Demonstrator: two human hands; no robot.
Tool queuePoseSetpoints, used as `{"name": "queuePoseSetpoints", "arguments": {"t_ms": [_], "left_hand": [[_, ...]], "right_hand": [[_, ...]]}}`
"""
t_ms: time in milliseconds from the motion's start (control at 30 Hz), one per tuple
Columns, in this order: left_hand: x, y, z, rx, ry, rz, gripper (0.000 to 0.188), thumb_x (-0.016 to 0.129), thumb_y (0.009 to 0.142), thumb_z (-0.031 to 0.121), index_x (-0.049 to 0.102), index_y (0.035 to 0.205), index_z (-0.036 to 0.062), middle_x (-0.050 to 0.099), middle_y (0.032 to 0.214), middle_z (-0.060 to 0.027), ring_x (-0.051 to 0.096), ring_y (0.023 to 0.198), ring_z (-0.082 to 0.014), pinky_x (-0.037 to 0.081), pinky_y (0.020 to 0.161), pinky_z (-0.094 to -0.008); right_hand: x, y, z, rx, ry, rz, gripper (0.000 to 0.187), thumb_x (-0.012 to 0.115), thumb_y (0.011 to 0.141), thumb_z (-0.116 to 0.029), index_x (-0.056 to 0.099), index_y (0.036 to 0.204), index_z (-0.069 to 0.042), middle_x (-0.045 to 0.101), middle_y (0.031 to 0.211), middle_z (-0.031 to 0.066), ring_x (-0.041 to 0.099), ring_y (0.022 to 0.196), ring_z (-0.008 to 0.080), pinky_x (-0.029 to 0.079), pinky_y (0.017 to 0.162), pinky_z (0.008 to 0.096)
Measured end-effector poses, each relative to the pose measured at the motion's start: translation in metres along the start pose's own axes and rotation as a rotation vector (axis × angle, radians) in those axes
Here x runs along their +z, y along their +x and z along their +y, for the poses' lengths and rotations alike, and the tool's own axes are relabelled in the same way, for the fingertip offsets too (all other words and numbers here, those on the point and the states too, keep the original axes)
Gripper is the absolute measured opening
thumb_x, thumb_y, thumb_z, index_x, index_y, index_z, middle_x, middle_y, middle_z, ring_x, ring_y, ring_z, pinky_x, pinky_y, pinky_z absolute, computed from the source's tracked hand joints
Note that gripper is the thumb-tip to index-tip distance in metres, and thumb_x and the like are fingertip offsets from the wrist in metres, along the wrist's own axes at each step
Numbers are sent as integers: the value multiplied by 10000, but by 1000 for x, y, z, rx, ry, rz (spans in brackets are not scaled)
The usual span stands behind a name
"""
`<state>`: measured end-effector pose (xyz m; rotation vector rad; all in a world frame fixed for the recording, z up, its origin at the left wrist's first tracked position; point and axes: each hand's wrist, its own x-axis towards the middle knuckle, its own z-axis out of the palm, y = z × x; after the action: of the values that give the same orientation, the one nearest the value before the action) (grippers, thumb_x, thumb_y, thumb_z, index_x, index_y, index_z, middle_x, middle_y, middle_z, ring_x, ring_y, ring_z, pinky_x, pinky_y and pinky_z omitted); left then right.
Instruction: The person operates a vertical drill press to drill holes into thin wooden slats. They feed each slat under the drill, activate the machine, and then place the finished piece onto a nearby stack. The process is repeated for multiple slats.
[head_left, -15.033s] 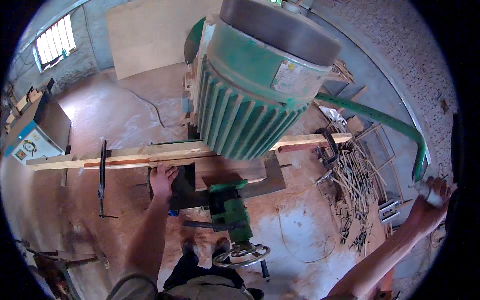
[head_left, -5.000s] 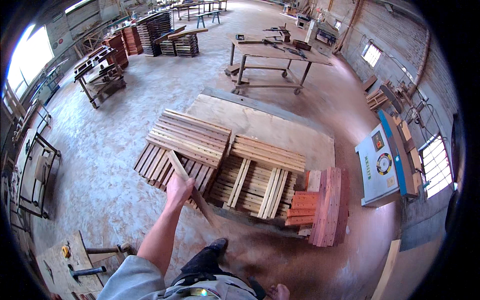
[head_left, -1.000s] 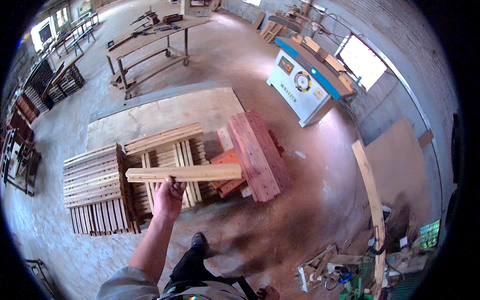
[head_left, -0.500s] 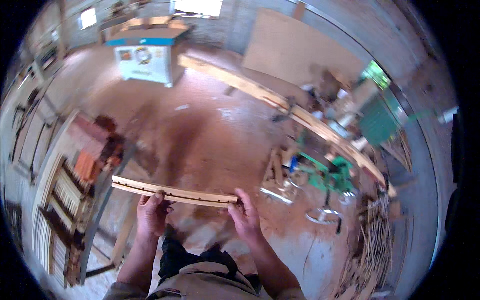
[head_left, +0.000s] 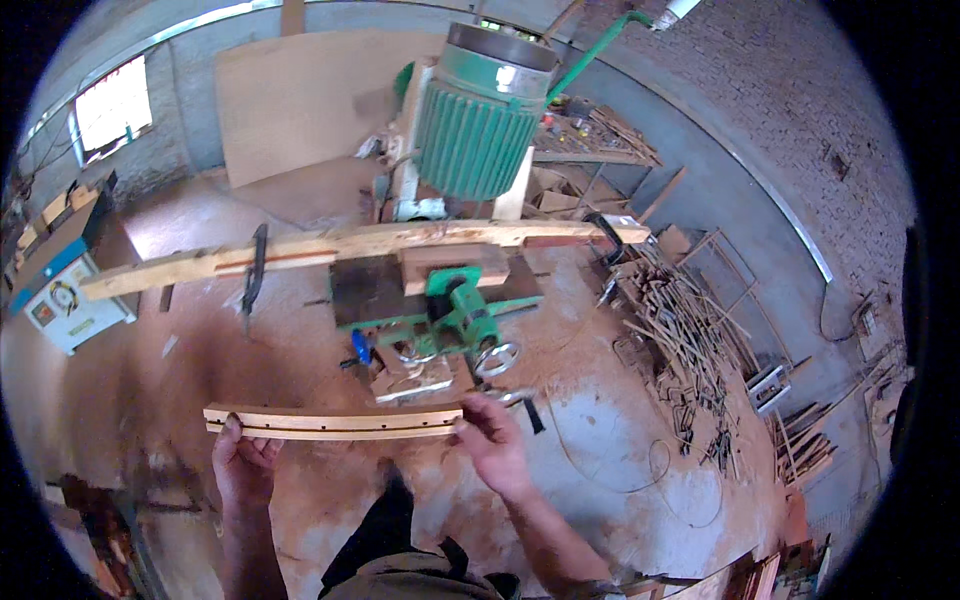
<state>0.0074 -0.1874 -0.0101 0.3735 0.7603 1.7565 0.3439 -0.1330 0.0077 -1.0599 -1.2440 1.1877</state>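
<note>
Reddish dust covers much of the workshop floor, which runs from a barred window and a large brown board leaning at the wall round to a heap of thin sticks on the right. Across the lower middle, a pale wooden strip is held up off the floor, lying nearly level from left to right, with a dark line and a row of small dark spots along the side facing the person. Both hands are on it, well apart. The left hand grips near the left end, thumb over the near side and fingers curled below, so a short stub sticks out past the thumb. The right hand pinches the right end between thumb and fingertips, its palm lying outside the strip.

Just beyond the strip's far edge sit some wood offcuts, near a metal handwheel on a green vise. Further off, under a ribbed green motor, a long beam crosses with black clamps on it. Floor stretches left of the strip toward a white and blue cabinet, and right toward the sticks.
</note>
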Motion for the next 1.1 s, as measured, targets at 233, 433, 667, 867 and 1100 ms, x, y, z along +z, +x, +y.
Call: {"name": "queuePoseSetpoints", "arguments": {"t_ms": [233,433,667,867,1100], "left_hand": [[74,154,-32,109,-102,50,224,539,941,276,562,1060,88,640,1001,-42,627,910,-168,500,862,-351],[84,290,-66,77,-7,191,256,557,937,248,556,1116,65,644,971,-48,628,883,-172,525,820,-346],[83,360,-104,148,127,226,162,568,932,187,575,1043,69,636,910,-48,620,766,-156,542,630,-300],[102,378,-98,192,274,269,148,580,929,207,572,972,66,614,838,-40,610,708,-170,509,574,-291],[98,392,-161,51,191,407,181,573,931,223,566,1008,60,595,825,-55,606,725,-188,547,614,-339]], "right_hand": [[-112,100,-37,53,-91,294,233,493,913,-24,530,1143,-17,621,1021,109,625,821,185,538,697,319],[-169,142,-1,213,-41,403,245,510,913,-33,518,1155,3,626,1010,135,636,808,207,553,680,338],[-202,224,37,274,-82,270,216,512,919,-70,539,1115,15,641,953,132,639,778,199,553,670,339],[-210,276,52,316,-121,127,244,523,924,-93,540,1125,44,654,953,129,641,790,203,551,687,325],[-242,257,86,412,-50,130,266,543,921,-125,538,1120,53,646,950,142,640,785,213,552,680,331]]}}
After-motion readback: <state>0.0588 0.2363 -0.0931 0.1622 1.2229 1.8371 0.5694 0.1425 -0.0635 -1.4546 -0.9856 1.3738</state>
